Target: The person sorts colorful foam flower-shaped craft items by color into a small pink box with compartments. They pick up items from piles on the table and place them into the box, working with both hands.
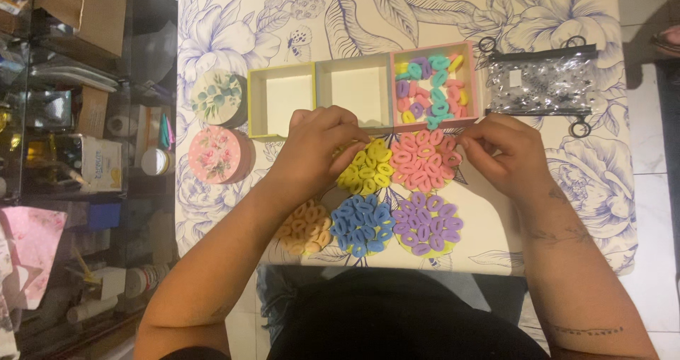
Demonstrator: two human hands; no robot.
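Piles of small foam-like hair rings lie sorted by colour on a floral tablecloth: yellow (370, 167), pink (422, 160), orange (306, 228), blue (362, 225) and purple (426, 223). My left hand (316, 149) rests with curled fingers over the yellow pile, fingertips touching it. My right hand (499, 151) pinches at the right edge of the pink pile. Whether either hand holds a ring is hidden. Behind the piles stands a three-part box (316, 85); its pink right compartment (432, 87) holds mixed-colour rings, the other two are bare.
Two round lidded tins, one green-leafed (218, 96) and one pink-flowered (217, 155), stand left of the box. A clear zip pouch (542, 82) lies at the right. Cluttered glass shelves (71, 155) fill the left side beyond the table (552, 211) edge.
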